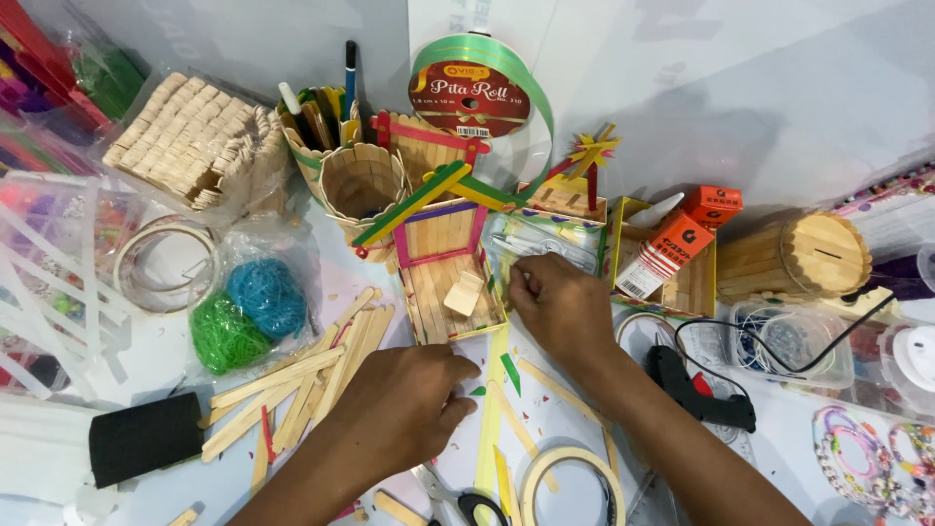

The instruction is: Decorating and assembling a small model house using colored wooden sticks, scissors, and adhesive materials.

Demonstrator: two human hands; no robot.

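Cluttered white table [779, 117] — both hands' fingers touch stick box [450, 282].

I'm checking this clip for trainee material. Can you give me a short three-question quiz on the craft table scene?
1. True or false: the right hand rests at the right edge of the open stick box.
2. Which lies nearest the left hand? A) loose craft sticks B) black glue gun C) green ribbon roll
3. What colours are the two bundles in the clear bag?

Key: 1 true; 2 A; 3 green and blue.
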